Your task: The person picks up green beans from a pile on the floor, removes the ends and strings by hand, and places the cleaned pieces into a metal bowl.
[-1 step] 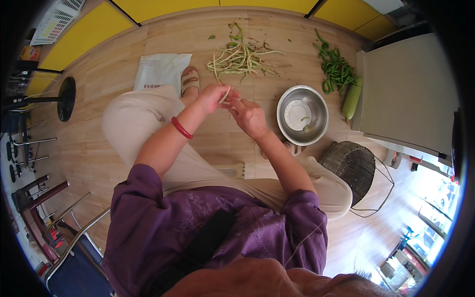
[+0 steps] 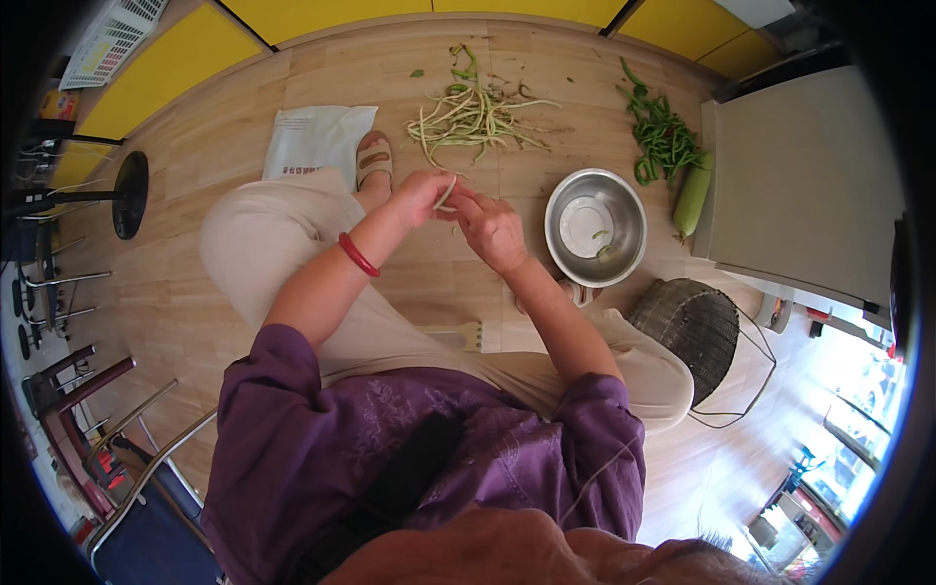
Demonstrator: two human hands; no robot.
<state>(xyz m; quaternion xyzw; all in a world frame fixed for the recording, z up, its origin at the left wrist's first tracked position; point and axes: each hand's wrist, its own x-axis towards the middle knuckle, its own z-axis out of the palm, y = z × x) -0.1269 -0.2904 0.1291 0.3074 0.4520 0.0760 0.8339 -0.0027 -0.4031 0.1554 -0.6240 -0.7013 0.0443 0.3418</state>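
Between my knees, above the floor, my left hand [image 2: 426, 196] is closed around a pale green long bean [image 2: 446, 192]. My right hand [image 2: 490, 232] meets it from the right, its thumb and fingers pinched at the bean's lower end; the fingertips partly hide that end. Beyond my hands lies a loose heap of long beans [image 2: 478, 119] on the wooden floor. A steel basin [image 2: 634, 226] stands to the right of my right hand, with a few short green bean pieces [image 2: 602, 250] at its bottom.
Green peppers [image 2: 663, 132] lie in a pile at the far right, beside a light green gourd [image 2: 692, 198]. A dark woven basket [image 2: 690, 336] with a wire handle sits by my right knee. A white plastic bag [image 2: 317, 141] lies near my left foot. Yellow cabinets [image 2: 351, 19] line the back.
My two hands have drawn slightly closer together on the bean, and the fingers have shifted a little. The basin, piles and basket stay where they were.
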